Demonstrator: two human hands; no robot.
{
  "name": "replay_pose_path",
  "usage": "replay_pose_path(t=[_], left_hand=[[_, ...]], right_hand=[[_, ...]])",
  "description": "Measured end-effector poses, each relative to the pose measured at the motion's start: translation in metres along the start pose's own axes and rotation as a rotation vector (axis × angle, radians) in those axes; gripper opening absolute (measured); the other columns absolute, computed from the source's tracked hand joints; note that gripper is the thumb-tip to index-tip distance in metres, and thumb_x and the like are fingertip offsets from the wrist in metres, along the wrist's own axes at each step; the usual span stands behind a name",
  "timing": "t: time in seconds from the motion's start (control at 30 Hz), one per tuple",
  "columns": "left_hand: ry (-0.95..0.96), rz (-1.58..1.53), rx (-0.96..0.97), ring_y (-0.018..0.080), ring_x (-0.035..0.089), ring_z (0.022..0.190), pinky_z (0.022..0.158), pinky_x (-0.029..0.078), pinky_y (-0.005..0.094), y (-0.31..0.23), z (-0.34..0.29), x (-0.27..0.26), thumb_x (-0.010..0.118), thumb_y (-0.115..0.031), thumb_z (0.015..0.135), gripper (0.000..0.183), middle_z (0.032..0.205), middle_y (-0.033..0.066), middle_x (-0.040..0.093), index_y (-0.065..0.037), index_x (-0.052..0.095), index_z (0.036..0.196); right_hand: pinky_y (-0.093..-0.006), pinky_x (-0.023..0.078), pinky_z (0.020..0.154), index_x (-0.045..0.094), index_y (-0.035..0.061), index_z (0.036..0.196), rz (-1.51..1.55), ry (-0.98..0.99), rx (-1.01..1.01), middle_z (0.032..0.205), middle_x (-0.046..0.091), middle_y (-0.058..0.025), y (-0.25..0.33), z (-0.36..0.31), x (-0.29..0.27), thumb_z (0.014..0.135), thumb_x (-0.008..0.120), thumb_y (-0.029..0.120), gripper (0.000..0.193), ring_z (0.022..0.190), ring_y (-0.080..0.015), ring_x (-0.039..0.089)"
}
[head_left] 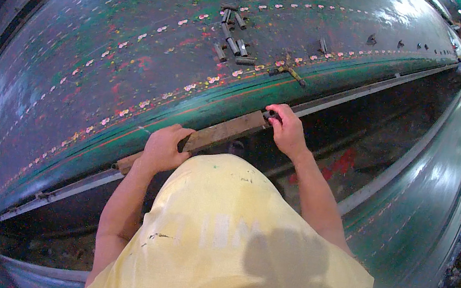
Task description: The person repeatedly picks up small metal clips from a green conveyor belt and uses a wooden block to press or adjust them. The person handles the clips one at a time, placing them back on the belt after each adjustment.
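A brown wooden bar [226,133] lies slantwise along the near edge of a long green table, just in front of my body. My left hand [166,146] is closed over the bar toward its left end, with the fingers on its far side. At the bar's right end, my right hand [290,131] pinches a small dark tube-like piece [272,115]. The piece sits against or very close to the bar's end; I cannot tell whether they are joined. My right fingertips partly cover it.
Several short metal cylinders [233,45] lie grouped on the table [112,14], which bears rows of small printed motifs. Closer in is a yellowish metal fitting [295,75]. A metal rail [368,89] follows the table's edge. Across a dark gap stands another long green table [410,201].
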State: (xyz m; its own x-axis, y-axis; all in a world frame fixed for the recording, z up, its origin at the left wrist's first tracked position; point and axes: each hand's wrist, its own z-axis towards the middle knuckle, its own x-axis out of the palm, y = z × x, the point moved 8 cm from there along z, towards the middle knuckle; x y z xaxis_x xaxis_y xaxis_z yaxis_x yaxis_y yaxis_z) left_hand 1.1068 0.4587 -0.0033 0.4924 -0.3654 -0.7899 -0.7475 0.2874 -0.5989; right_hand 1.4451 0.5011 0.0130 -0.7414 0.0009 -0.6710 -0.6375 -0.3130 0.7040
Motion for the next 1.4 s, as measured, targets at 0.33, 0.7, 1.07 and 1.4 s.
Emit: replay_pose_path(t=[0.33, 0.7, 1.07, 1.4], left_hand=[[-0.052, -0.026, -0.002, 0.0419, 0.073, 0.103, 0.089, 0.06, 0.0515, -0.003, 0.003, -0.006, 0.083, -0.018, 0.075, 0.056, 0.111, 0.017, 0.073, -0.011, 0.077, 0.13], [-0.009, -0.069, 0.22, 0.0442, 0.068, 0.127, 0.103, 0.059, 0.0539, -0.046, 0.071, 0.032, 0.082, -0.022, 0.084, 0.08, 0.131, 0.0214, 0.069, -0.01, 0.054, 0.158], [0.079, -0.009, 0.352, 0.0435, 0.067, 0.128, 0.106, 0.058, 0.0524, -0.134, 0.156, 0.077, 0.077, -0.009, 0.088, 0.069, 0.136, 0.0189, 0.07, -0.016, 0.057, 0.154], [-0.061, -0.044, 0.395, 0.0394, 0.071, 0.114, 0.097, 0.059, 0.0505, -0.13, 0.155, 0.076, 0.068, -0.022, 0.105, 0.04, 0.121, 0.0156, 0.073, -0.013, 0.068, 0.144]], right_hand=[[-0.0485, 0.062, 0.094, 0.071, 0.0071, 0.127, 0.015, 0.054, -0.05, 0.12, 0.072, -0.0188, -0.003, 0.003, 0.011, 0.093, 0.074, -0.003, 0.035, 0.112, -0.0442, 0.073], [-0.0465, 0.061, 0.097, 0.07, 0.0079, 0.136, 0.055, -0.052, -0.028, 0.126, 0.073, -0.0192, -0.007, -0.005, 0.015, 0.092, 0.072, -0.005, 0.046, 0.115, -0.0422, 0.073], [-0.0401, 0.062, 0.072, 0.076, 0.0028, 0.117, 0.073, -0.311, 0.39, 0.098, 0.077, -0.0149, -0.065, -0.061, 0.04, 0.103, 0.076, 0.018, 0.021, 0.076, -0.0304, 0.075], [-0.0372, 0.053, 0.056, 0.078, -0.0002, 0.087, 0.494, -0.046, 0.764, 0.07, 0.072, -0.0056, -0.094, -0.061, 0.073, 0.108, 0.071, 0.026, 0.034, 0.057, -0.0159, 0.068]])
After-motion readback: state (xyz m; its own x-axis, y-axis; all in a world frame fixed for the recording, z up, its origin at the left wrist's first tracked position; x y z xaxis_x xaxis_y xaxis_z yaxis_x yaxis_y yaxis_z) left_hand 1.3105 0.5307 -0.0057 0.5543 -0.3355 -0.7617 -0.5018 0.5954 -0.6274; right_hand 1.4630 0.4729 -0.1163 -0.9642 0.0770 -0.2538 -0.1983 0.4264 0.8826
